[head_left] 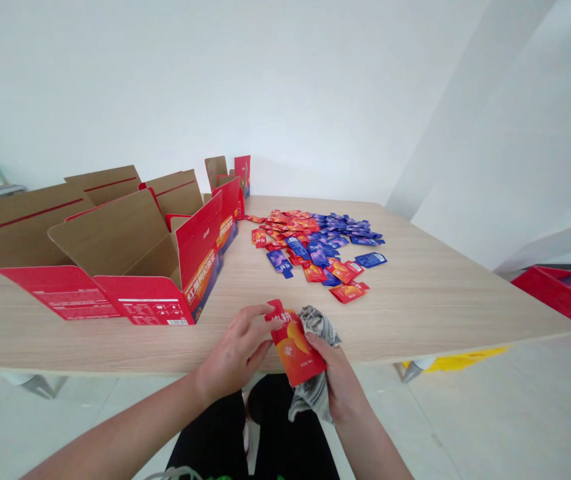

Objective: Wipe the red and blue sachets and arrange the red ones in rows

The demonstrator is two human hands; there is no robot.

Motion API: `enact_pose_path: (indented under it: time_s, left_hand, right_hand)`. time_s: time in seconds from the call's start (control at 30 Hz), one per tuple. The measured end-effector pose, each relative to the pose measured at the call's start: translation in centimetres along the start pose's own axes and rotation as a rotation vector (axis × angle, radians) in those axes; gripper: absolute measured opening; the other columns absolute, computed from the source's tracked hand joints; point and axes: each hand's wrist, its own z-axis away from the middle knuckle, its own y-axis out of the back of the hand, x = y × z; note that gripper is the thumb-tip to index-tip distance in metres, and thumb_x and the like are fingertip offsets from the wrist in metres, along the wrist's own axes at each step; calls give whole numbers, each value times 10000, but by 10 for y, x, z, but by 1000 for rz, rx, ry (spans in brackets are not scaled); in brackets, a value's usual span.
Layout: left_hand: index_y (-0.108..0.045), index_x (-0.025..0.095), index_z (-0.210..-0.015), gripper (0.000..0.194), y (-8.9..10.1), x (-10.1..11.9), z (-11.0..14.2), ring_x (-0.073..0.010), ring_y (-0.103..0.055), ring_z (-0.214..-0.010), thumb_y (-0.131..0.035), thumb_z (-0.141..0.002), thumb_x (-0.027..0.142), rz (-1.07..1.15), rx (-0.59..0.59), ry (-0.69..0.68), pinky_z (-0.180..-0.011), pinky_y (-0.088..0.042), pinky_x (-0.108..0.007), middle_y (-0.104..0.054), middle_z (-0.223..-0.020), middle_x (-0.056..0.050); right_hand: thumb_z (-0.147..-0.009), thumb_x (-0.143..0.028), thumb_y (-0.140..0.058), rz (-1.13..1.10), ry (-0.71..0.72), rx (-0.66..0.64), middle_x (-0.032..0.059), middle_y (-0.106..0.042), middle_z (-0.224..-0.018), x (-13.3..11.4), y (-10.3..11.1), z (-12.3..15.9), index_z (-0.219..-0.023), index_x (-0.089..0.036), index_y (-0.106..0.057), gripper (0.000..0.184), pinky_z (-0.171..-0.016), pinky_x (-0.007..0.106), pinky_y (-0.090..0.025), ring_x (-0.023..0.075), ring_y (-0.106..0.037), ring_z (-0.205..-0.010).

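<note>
White walls surround a wood-grain desk (pixel 440 300), with a loose heap of red-orange and blue sachets (pixel 315 243) lying on its far half. Open red cartons (pixel 198 267), flaps raised, stand left of the heap, and another red carton (pixel 563 290) sits lower down, off to the heap's right. Nearer than the heap, over the desk's front edge, the left hand (pixel 233 353) pinches a red-orange sachet (pixel 295 343) by its upper edge between thumb and fingers. The right hand (pixel 333 380) closes around a grey striped cloth (pixel 318 393), pressing it against the sachet's lower part.
</note>
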Motion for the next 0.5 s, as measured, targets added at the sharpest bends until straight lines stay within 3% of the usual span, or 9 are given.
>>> enact_pose_path:
  time_s: [0.07, 0.17, 0.23, 0.4, 0.43, 0.5]
  left_hand:
    - [-648, 181, -1069, 225, -6, 4, 5, -218, -639, -983, -535, -969, 347, 250, 16, 338, -872, -539, -354, -672, -1037, -104]
    - [-657, 169, -893, 423, -10, 12, 7, -192, -639, -788, -571, -908, 582, 784, -258, 647, -768, -538, -324, -684, -826, -49]
    - [-697, 161, -934, 485, -9, 16, 5, -204, -661, -846, -640, -844, 634, 1009, -322, 732, -834, -529, -333, -729, -892, -54]
    - [-746, 170, -1021, 447, -8, 17, 2, -237, -680, -978, -720, -814, 566, 1077, -192, 773, -960, -496, -359, -762, -1010, -61]
    - [-745, 173, -1040, 444, -9, 16, 2, -241, -681, -992, -718, -819, 557, 1081, -183, 764, -976, -491, -366, -762, -1026, -64]
    - [-735, 176, -1064, 473, -15, 15, 2, -253, -685, -1007, -711, -811, 575, 1083, -146, 747, -993, -488, -386, -759, -1037, -75]
  right_hand:
    - [-619, -296, -898, 24, 93, 78, 59, -789, -954, 3, -2, 1, -1113, -198, -677, 551, -749, 397, -626, 269, -760, -827]
    - [-603, -312, -913, 99, 191, 112, 63, -771, -1050, 12, -2, 1, -1183, -216, -621, 657, -805, 438, -620, 297, -749, -932]
    - [-631, -346, -897, 166, 259, 98, 73, -744, -1138, 14, 2, -1, -1222, -223, -580, 682, -869, 451, -598, 302, -722, -1028]
    - [-744, -379, -780, 507, 710, 257, 59, -721, -1107, -2, 11, -11, -1205, -229, -545, 539, -936, 405, -536, 236, -689, -1021]
    - [-748, -342, -761, 601, 781, 215, 55, -723, -1072, -5, 9, -11, -1166, -227, -565, 476, -930, 391, -532, 226, -690, -990]
    - [-714, -251, -724, 771, 874, 9, 53, -730, -1016, -5, 3, -8, -1047, -234, -623, 348, -938, 395, -523, 239, -688, -979]
